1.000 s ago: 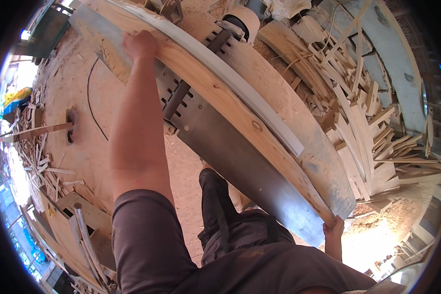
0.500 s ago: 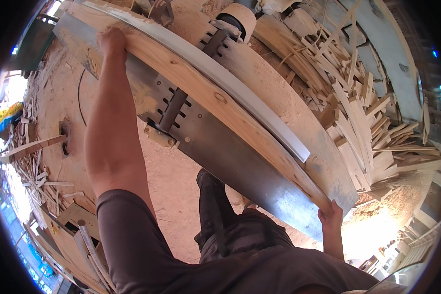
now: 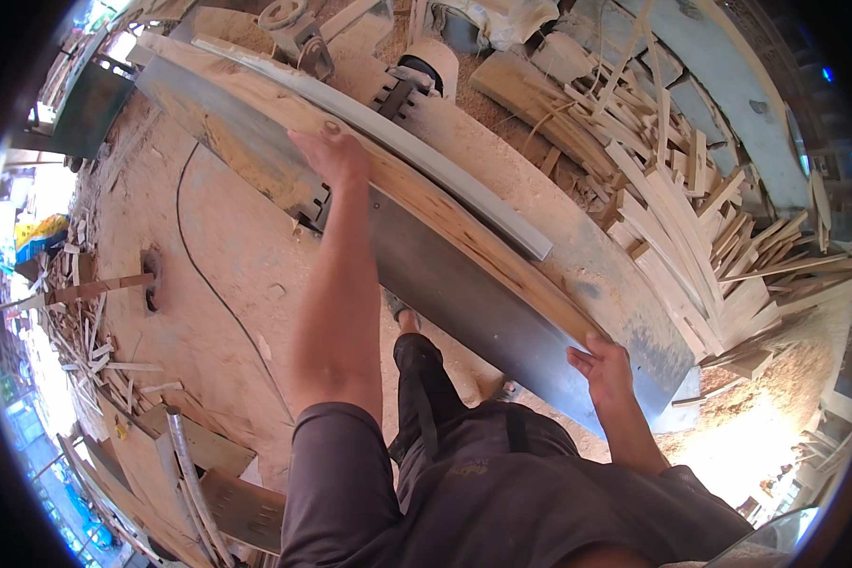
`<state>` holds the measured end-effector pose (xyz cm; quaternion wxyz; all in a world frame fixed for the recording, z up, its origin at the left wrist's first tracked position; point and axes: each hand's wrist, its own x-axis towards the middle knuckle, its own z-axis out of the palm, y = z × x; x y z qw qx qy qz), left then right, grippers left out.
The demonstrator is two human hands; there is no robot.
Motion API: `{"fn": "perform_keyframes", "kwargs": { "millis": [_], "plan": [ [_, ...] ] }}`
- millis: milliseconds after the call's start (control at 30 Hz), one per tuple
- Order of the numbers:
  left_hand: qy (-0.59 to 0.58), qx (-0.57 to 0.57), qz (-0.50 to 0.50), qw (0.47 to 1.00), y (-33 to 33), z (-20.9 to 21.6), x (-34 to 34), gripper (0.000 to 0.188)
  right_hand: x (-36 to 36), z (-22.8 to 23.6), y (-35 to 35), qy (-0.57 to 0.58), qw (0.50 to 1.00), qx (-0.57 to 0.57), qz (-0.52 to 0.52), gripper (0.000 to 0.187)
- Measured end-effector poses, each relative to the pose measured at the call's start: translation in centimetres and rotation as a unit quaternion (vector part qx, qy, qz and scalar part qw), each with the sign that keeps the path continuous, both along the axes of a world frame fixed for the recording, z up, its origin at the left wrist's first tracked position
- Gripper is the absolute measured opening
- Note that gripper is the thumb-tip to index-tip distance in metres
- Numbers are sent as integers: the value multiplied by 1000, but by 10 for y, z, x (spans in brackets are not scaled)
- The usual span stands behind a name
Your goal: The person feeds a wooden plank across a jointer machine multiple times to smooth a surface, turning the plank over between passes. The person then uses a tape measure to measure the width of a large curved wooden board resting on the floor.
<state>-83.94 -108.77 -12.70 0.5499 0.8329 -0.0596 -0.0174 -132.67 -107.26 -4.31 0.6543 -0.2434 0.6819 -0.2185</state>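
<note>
A long knotty wooden board (image 3: 426,189) lies along the steel bed (image 3: 445,270) of a planing machine, beside a pale straight fence (image 3: 397,137). My left hand (image 3: 336,159) is over the middle of the board, its fingers bent across the wood and partly hidden. Below that wrist, part of the toothed slot (image 3: 314,208) in the bed shows; the hand and board cover the rest. At the board's near right end, my right hand (image 3: 604,367) holds the wood with its thumb and fingers.
Behind the machine is a heap of wood offcuts (image 3: 700,218). Sawdust covers the floor (image 3: 227,246), where a dark cable (image 3: 208,265) runs. A metal pipe (image 3: 184,464) and boards stand at the lower left. A round duct (image 3: 430,66) sits behind the fence.
My left hand has moved rightward along the board, from near its far left end to its middle. My right hand stays at the right end. The whole view has shifted somewhat.
</note>
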Motion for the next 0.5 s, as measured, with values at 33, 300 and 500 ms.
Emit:
{"fn": "perform_keyframes", "kwargs": {
  "millis": [33, 300, 500],
  "plan": [
    [-11, 21, 2, 1000, -2, -1, -13, 64, 3, -1, 0, -9, 1000, 2, 4, 36],
    [-18, 36, 22, 999, -2, -29, 40, 62, 20, 0, -7, -123, 987, 33, 93, 55],
    [4, 0, 49, 999, 3, 6, 42, 51, 23, 25, 0, 167, 709, -534, 429, 29]
  ]
}}
